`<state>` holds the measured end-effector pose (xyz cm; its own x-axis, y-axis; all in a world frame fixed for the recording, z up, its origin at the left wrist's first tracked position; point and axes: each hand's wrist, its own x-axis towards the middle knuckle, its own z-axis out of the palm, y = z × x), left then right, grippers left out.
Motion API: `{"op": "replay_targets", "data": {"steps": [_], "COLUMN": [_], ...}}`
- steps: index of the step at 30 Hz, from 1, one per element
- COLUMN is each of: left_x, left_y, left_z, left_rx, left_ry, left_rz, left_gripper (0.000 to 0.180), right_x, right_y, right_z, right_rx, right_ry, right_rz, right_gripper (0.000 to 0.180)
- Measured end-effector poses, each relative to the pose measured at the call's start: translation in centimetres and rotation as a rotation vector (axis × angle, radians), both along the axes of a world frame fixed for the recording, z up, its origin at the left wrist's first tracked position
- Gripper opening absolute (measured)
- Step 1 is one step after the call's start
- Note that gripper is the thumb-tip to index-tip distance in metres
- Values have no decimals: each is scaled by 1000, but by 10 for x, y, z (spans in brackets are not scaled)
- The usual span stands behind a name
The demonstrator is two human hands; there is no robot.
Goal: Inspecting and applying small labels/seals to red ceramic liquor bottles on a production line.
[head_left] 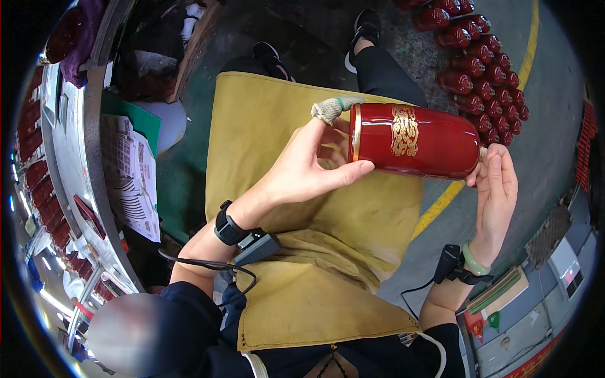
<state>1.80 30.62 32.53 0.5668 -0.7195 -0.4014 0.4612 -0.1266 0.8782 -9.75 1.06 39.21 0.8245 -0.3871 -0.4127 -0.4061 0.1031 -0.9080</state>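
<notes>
A glossy dark-red bottle [441, 140] with a gold pattern and a gold band lies on its side in the air above my lap, its neck to the right. My left hand [296, 165] is closed around its base end, thumb along the near side. A greyish cloth finger cover [328, 111] with a green band sits on a finger of that hand. At the other end, the fingertips of my right hand [496, 183] pinch the bottle's narrow neck, which they partly hide. Below the bottle spreads the mustard-yellow apron [271, 126] over my legs.
Many similar red bottles [469, 85] stand in rows on the floor at the far right, beside a yellow floor line [530, 47]. A long bench [88, 170] runs along the left, with printed sheets [129, 167] hanging at its side. Grey cabinets [523, 334] are at the lower right.
</notes>
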Motion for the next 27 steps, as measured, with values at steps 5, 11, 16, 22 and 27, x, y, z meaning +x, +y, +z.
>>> {"op": "replay_targets", "data": {"steps": [5, 11, 16, 22, 27], "left_x": [-1, -4, -4, -2, 1], "left_y": [-6, -16, -19, -16, -14], "left_z": [-3, 1, 4, 8, 10], "left_rx": [-122, -103, -91, -81, -70], "left_ry": [-129, -303, -311, -242, -211], "left_rz": [114, 236, 233, 218, 156], "left_gripper": [82, 72, 71, 72, 76], "right_x": [6, 33, 50, 70, 72], "right_y": [-2, 9, 67, 96, 97], "right_z": [8, 26, 31, 12, 3], "right_rx": [-7, -878, -1051, -871, -881], "right_ry": [23, 69, -420, -489, -521], "right_rz": [-35, -324, 333, 460, 467], "right_gripper": [21, 18, 14, 23, 23]}}
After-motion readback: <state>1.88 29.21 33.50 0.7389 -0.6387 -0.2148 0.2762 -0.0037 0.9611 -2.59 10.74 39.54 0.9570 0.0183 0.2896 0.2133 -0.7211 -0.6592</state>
